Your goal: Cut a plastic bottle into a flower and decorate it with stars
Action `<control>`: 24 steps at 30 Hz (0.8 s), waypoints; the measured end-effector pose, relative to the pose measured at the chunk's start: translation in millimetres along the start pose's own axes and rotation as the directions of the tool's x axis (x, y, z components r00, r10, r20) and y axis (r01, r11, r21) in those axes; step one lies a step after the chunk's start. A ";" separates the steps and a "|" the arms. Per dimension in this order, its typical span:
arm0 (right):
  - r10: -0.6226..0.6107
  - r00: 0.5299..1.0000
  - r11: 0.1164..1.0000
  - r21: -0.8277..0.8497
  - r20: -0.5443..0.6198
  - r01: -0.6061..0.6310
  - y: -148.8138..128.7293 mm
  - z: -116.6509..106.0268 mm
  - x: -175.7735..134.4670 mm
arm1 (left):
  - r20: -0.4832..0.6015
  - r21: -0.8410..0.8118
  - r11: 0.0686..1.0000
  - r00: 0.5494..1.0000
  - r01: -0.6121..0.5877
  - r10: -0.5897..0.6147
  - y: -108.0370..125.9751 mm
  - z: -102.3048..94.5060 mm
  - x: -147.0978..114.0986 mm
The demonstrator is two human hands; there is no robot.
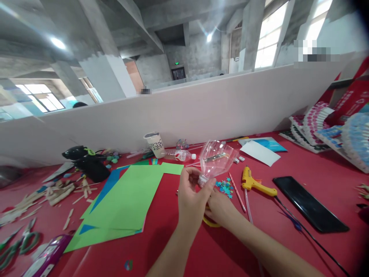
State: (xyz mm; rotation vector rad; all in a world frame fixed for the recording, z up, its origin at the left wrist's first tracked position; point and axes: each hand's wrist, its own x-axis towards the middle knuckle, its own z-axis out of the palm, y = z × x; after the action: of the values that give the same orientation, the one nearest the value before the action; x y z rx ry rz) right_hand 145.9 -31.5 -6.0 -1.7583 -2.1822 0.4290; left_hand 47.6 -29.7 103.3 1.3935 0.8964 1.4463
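Left hand (190, 194) holds the clear bottle top (211, 167), seemingly positioning it; the next move needs steadiness. Right hand (221, 207): grip unclear.

Concrete columns (98, 32) and bright windows (271, 36) beyond a white partition (201, 109)

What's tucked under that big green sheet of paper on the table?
Blue paper peeks out along the left edge of the green sheet, and more green paper shows at the near end. Anything else beneath is covered.
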 end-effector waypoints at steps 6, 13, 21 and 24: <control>0.009 0.984 0.978 0.207 -0.177 0.028 9.9 -18.6 4.1 | -0.044 -0.064 0.992 0.993 0.110 -0.112 -46.7 -18.0 8.9; 0.086 0.799 0.888 0.409 -0.595 0.210 -2.3 -98.1 2.3 | 0.037 -0.134 0.982 0.991 0.131 -0.127 -64.8 -24.2 30.1; -0.111 0.661 0.848 0.276 -0.742 0.452 -23.9 -154.9 -27.6 | 0.235 0.071 0.989 0.966 -0.129 0.110 -49.6 -14.4 45.5; 0.038 0.790 0.753 0.537 -0.612 0.380 -13.0 -150.8 -24.4 | 0.295 0.144 0.983 0.953 -0.113 0.066 -46.4 -13.0 44.0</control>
State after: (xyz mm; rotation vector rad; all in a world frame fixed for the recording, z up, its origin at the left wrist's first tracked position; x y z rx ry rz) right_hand 202.0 -51.9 135.3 -1.0768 -1.4743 0.4296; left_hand 42.5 27.9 73.1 1.7339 0.7804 1.2148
